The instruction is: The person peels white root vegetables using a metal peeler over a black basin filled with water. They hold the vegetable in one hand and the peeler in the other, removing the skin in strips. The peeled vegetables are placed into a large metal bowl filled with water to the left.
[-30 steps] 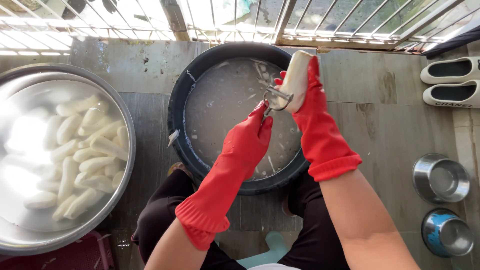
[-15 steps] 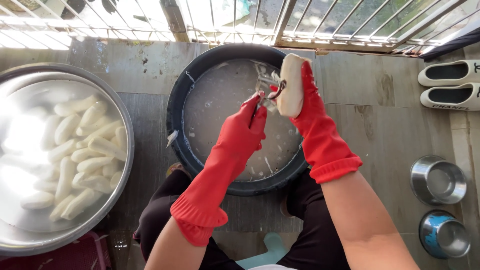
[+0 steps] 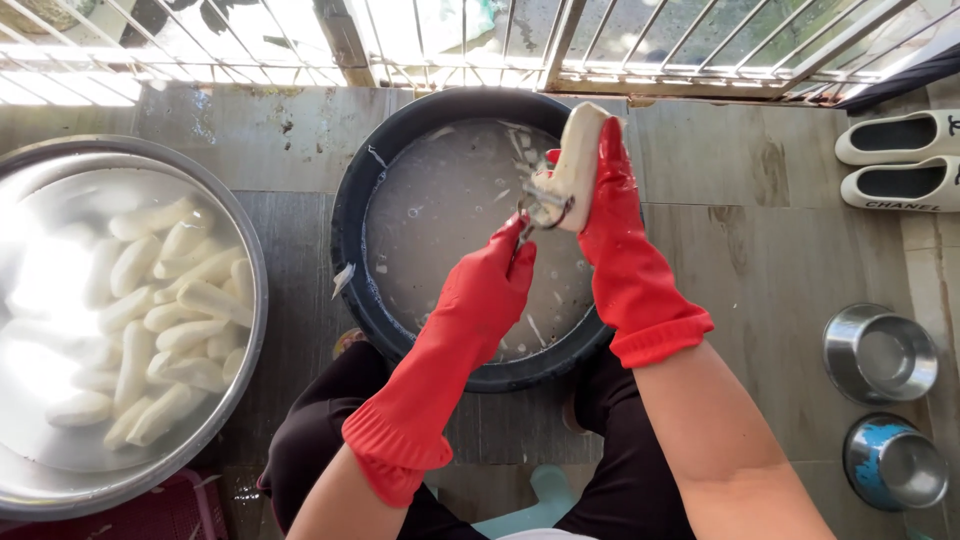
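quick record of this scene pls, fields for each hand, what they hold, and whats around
left hand: red-gloved left hand holds a metal peeler against the root
right hand: red-gloved right hand grips a pale root, tilted over the tub
tub: black tub of cloudy water with peel scraps, between the knees
basin: steel basin to the left, holding white peeled roots in water
bowls: two small metal bowls to the right
slippers: white slippers at top right
floor: grey tiles, railing at top

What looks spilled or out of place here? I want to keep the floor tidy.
One pale peel strip hangs over the outer left rim of the black basin, outside the water. Nothing else stands out.
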